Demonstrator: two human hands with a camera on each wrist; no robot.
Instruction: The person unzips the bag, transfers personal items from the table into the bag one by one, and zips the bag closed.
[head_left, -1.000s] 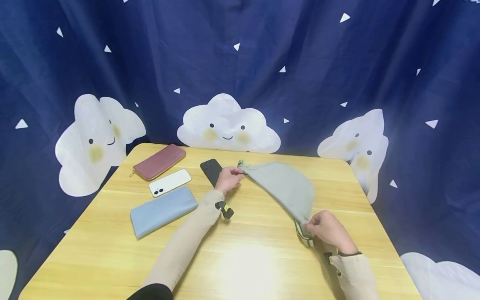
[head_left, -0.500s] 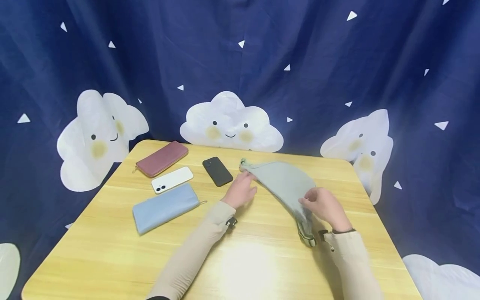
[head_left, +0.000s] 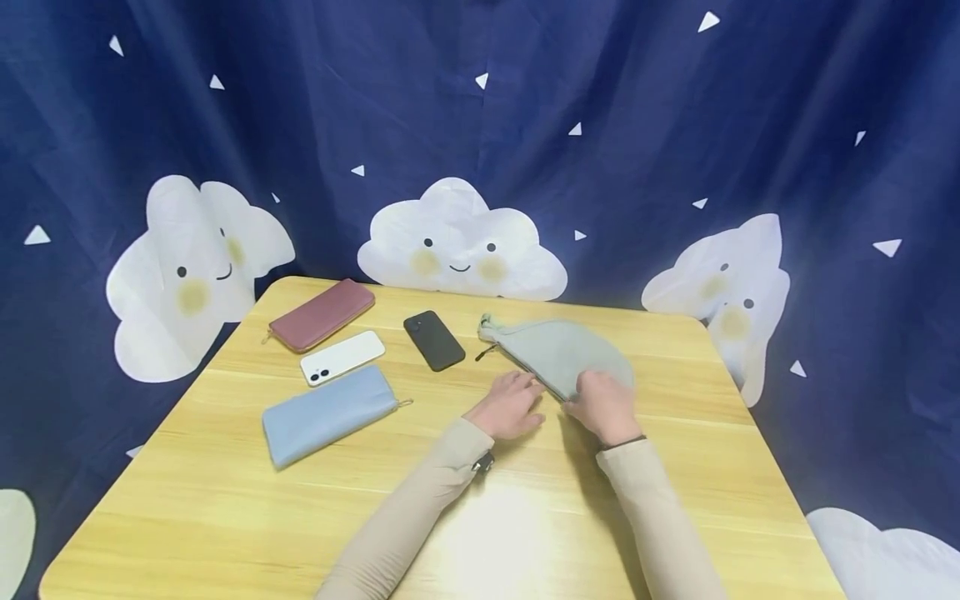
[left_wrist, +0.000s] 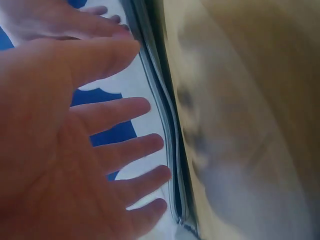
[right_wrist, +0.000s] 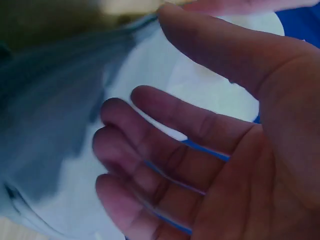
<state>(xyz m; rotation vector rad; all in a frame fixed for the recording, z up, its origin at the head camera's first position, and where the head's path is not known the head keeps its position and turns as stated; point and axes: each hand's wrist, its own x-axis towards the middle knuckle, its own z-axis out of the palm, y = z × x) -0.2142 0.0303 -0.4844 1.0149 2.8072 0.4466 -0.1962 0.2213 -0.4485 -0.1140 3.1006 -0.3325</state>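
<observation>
Left hand [head_left: 510, 407] shifts toward four o'clock, right hand [head_left: 603, 408] toward nine; both now at grey bag [head_left: 558, 348], one o'clock from left hand. Left hand spread; right hand loosely bent, thumb apart. Work likely centres on bag's edge.

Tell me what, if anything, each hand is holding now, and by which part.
The left hand, fingers spread, holds nothing. The right hand is at the zippered edge of the grey bag; whether it grips there cannot be told.

Grey half-moon bag [head_left: 562, 350] on table [head_left: 187, 508]
</observation>
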